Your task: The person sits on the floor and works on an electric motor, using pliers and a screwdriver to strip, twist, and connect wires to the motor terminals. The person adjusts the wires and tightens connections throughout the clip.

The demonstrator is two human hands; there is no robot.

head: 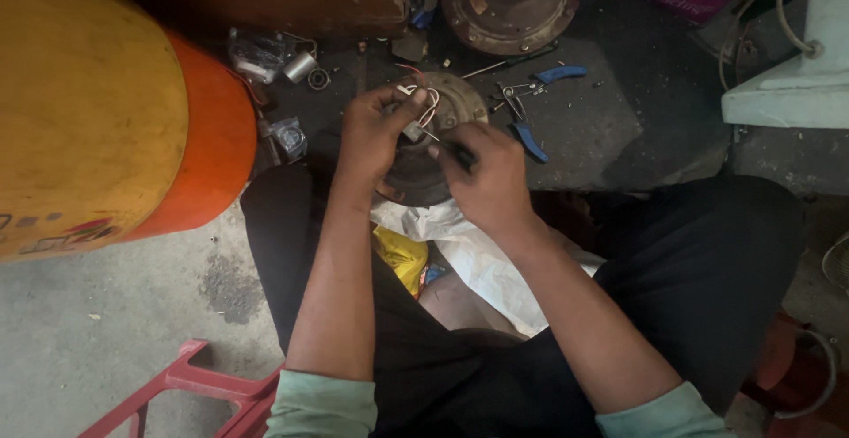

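A round dark metal motor part [423,168] rests between my knees on the floor. My left hand [376,133] pinches a small white block with white wires [417,113] on top of that round part. My right hand [485,177] grips a thin dark tool whose metal tip points at the white block. Both hands meet over the middle of the round part. What lies under the hands is hidden.
A large yellow and orange cylinder [106,120] fills the left. Blue-handled pliers [531,106] lie just beyond the hands. Another round rusty motor part [508,9] sits farther back. A pale green stand base [800,84] is at right, a red plastic stool [190,389] bottom left.
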